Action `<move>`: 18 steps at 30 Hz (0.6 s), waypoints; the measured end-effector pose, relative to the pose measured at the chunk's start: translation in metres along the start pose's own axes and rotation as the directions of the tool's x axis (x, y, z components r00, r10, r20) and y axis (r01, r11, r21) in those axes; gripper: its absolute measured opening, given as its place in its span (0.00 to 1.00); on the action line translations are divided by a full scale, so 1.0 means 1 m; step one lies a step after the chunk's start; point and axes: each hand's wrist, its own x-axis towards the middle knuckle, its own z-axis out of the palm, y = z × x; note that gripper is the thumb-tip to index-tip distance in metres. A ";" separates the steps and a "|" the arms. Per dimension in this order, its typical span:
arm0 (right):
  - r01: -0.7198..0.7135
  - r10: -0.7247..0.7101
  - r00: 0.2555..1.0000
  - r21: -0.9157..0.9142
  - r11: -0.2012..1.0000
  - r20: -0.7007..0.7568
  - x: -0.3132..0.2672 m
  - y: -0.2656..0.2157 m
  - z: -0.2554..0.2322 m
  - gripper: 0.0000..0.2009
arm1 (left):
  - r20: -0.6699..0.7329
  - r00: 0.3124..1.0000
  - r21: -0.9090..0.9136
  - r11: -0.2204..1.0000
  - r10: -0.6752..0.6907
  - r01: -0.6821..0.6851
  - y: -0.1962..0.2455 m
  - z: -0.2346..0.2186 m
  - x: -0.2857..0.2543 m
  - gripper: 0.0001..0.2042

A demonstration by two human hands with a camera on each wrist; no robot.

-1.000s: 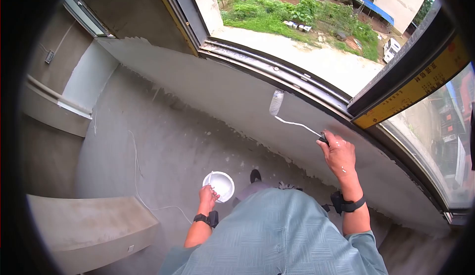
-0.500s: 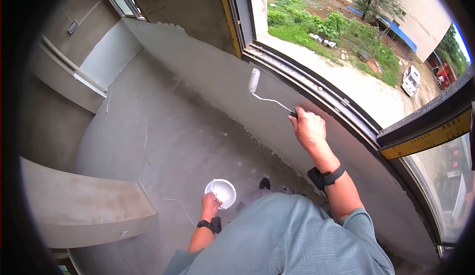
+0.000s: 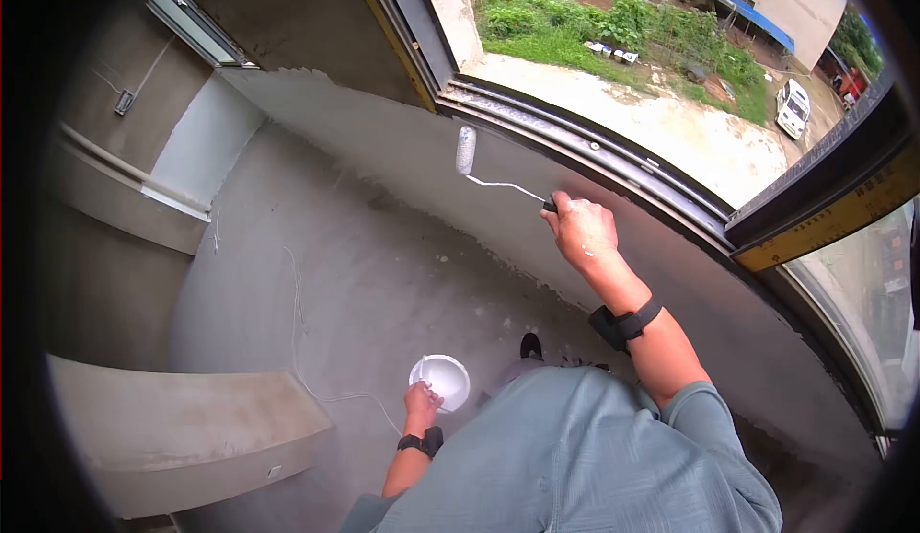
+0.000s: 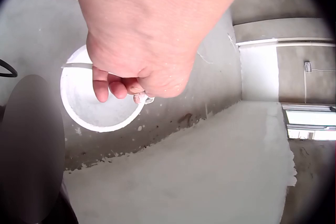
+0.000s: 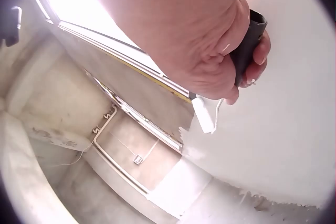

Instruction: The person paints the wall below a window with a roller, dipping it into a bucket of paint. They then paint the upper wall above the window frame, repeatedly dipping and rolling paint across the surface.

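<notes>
My right hand [image 3: 586, 231] grips the black handle [image 5: 248, 48] of a paint roller. Its white sleeve [image 3: 466, 150] lies against the wall just under the window frame, at the end of a bent wire arm. Low on the left, my left hand [image 3: 422, 405] holds a white bucket [image 3: 464, 376] by its handle. In the left wrist view the fingers curl round the bucket's handle [image 4: 79, 65] above the opening, and white paint coats the inside. White specks of paint mark the right hand.
An open window [image 3: 613, 154] with a dark frame runs above the painted wall strip [image 3: 383, 145]. A thin cable [image 3: 299, 312] trails over the concrete floor. At the lower left juts a plastered ledge [image 3: 182, 413]. One shoe [image 3: 530, 345] shows beside the bucket.
The right hand has carried the roller leftward along the wall, up near the window frame's corner. The left hand still holds the bucket low down, and the head view has shifted.
</notes>
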 end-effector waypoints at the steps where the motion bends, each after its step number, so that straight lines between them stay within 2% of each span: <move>1: -0.010 0.010 1.000 0.006 1.000 -0.001 -0.011 0.011 -0.002 0.16 | 0.015 1.000 0.027 1.000 0.003 -0.004 -0.001 0.003 0.000 0.07; 7: -0.090 0.091 0.995 0.023 0.996 -0.037 -0.086 0.072 -0.022 0.17 | 0.089 0.996 0.135 0.991 -0.017 0.005 0.005 0.032 -0.006 0.07; 18: -0.145 0.155 0.958 0.060 0.988 -0.241 -0.234 0.185 -0.072 0.15 | 0.222 0.975 0.299 0.952 -0.010 -0.059 -0.002 0.089 -0.036 0.06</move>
